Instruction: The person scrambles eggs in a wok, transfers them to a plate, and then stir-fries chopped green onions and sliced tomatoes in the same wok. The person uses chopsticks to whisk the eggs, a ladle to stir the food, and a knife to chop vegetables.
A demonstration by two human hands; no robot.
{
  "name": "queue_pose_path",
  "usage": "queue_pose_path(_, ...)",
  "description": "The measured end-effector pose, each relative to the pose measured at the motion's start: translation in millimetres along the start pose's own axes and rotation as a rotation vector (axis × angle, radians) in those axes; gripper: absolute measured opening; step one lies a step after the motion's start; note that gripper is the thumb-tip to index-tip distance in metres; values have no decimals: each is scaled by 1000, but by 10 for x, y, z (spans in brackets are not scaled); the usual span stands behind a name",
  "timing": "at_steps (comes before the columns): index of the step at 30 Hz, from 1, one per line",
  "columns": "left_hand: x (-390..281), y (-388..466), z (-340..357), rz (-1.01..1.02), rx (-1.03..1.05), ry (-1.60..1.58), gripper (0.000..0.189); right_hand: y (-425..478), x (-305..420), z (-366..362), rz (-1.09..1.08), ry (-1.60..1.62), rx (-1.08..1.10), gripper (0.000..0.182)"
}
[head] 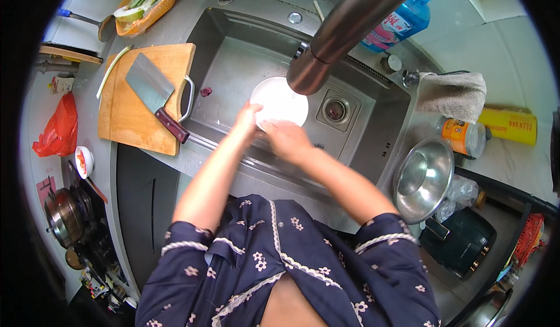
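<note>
A white round plate (280, 97) is held over the stainless steel sink (227, 64), below the dark faucet spout (313, 69). My left hand (248, 119) grips its left edge, with the thumb on the rim. My right hand (286, 139) lies at the plate's near edge, its fingers against the plate; whether it grips cannot be told. Left of the sink, a cleaver (151, 84) with a dark red handle rests on a wooden cutting board (118, 117). A small purple-red scrap (205, 91) lies on the sink floor, left of the plate.
A wicker basket (168, 9) of vegetables stands at the back left, near a ladle (105, 27). A white bowl (89, 160) sits at the left. A blue detergent bottle (404, 25) is behind the faucet. At the right are a metal basin (442, 169), a plastic jar (459, 136) and a cloth (453, 93).
</note>
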State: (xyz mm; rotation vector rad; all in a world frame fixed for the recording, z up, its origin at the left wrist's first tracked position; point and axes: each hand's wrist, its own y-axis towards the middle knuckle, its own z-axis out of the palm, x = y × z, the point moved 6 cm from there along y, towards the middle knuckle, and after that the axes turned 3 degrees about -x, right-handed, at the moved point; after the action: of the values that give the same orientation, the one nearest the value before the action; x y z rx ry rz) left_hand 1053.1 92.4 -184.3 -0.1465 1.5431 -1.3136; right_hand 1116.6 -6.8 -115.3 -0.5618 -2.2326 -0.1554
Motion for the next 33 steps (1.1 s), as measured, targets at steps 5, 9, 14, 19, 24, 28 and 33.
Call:
queue_pose_path(5, -192, -231, 95, 123, -268, -78, 61, 133, -188, 43, -111, -381, 187, 14)
queue_pose_path(9, -187, -195, 111, 54, -62, -80, 57, -42, -92, 46, -225, -317, 56, 16)
queue_pose_path(14, 93, 231, -124, 308, -191, -36, 64, 93, 7, 76, -2, -250, 62, 16)
queue_pose_path(19, -236, -266, 32, -37, 72, 33, 67, -177, -259, -158, -526, -282, -93, 15)
queue_pose_path(24, 196, 52, 136, 198, -320, -173, 66, 109, -15, 140, 323, -170, 236, 15)
queue_pose_path(28, -132, -93, -147, 174, -18, 118, 71, -210, -423, -228, -410, -389, 10, 22)
queue_pose_path(33, -422, -209, -243, 626, -346, 1023, 72, 204, -848, -377, 584, 575, -30, 18)
